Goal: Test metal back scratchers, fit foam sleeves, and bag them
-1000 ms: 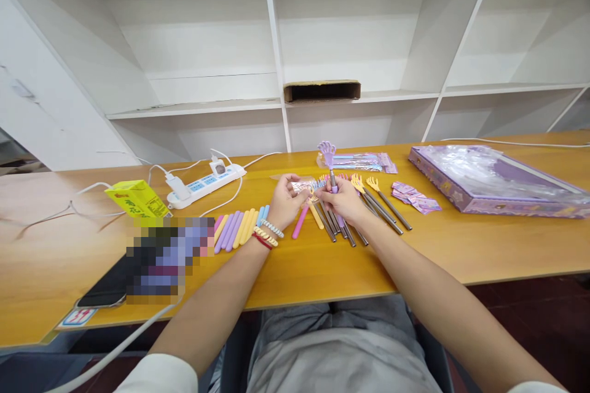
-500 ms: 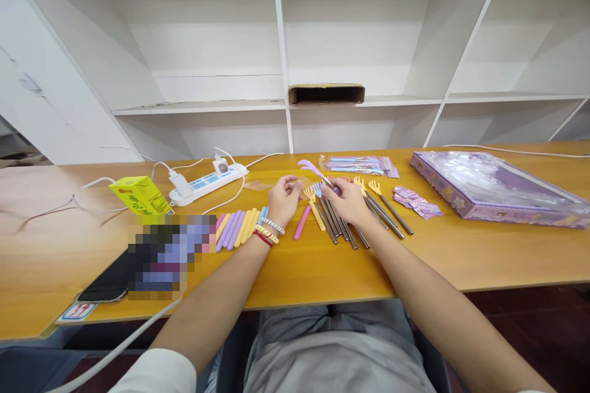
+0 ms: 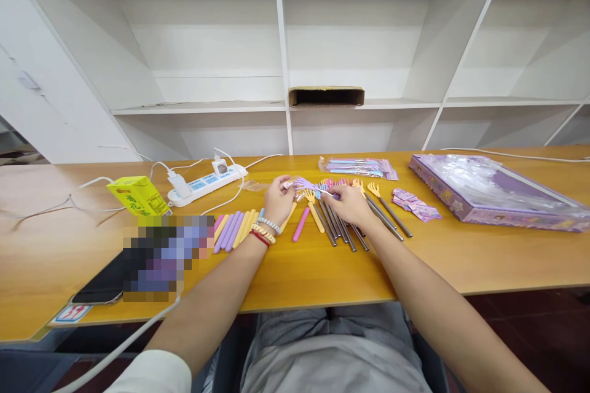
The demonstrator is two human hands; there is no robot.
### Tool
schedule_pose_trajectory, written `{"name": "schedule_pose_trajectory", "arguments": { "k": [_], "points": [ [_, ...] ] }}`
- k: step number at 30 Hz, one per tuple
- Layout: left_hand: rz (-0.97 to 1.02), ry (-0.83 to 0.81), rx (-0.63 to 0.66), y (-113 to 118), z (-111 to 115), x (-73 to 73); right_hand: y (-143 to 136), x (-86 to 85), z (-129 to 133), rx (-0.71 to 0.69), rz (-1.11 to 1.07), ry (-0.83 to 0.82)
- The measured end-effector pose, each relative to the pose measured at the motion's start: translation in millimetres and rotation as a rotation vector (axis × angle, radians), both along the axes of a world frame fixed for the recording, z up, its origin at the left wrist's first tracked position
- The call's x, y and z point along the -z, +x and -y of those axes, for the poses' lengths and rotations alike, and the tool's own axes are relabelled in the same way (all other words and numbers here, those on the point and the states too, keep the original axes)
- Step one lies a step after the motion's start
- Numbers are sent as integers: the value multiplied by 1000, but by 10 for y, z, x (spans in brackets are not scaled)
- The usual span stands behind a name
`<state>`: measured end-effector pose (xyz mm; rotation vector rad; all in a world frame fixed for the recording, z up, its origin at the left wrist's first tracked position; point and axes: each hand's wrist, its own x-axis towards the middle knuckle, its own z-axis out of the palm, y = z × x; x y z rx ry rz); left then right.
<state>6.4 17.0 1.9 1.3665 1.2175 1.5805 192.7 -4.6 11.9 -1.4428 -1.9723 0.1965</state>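
Note:
My right hand (image 3: pixel 349 203) pinches the metal rod of a back scratcher whose purple claw head (image 3: pixel 304 184) points left. Closed around a clear plastic bag (image 3: pixel 290 183) is my left hand (image 3: pixel 279 199), and the purple head lies at or inside the bag's mouth; which one I cannot tell. Below my right hand lie several back scratchers with metal rods (image 3: pixel 386 219) and yellow, pink and blue heads. A pink handle (image 3: pixel 301 225) rests between my hands. Several purple and yellow handles (image 3: pixel 231 230) lie side by side left of my left wrist.
Packaged back scratchers (image 3: pixel 357 167) lie at the back. Printed cards (image 3: pixel 417 204) and a purple box (image 3: pixel 479 212) holding clear bags are on the right. Leftward are a power strip (image 3: pixel 207 184), a yellow carton (image 3: pixel 141 195) and a phone (image 3: pixel 99 279). Shelves stand behind the table.
The purple head has swung lower and moved left to my left hand. A clear bag now shows at my left fingers. My right hand stays near the same place.

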Motion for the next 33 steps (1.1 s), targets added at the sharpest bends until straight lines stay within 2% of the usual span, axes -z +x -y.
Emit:
{"name": "schedule_pose_trajectory", "arguments": {
  "k": [5,12,22,33],
  "points": [
    [-43,10,-52,-32,-37,22,11,-5,-7,4,19,-7],
    [67,-43,-26,-14,-29,0,-6,-1,10,22,50,17],
    [94,-7,35,8,-33,41,-46,27,33,69,83,24],
    [208,-26,106,109,62,-37,-79,45,50,24,119,62]
  ]
}}
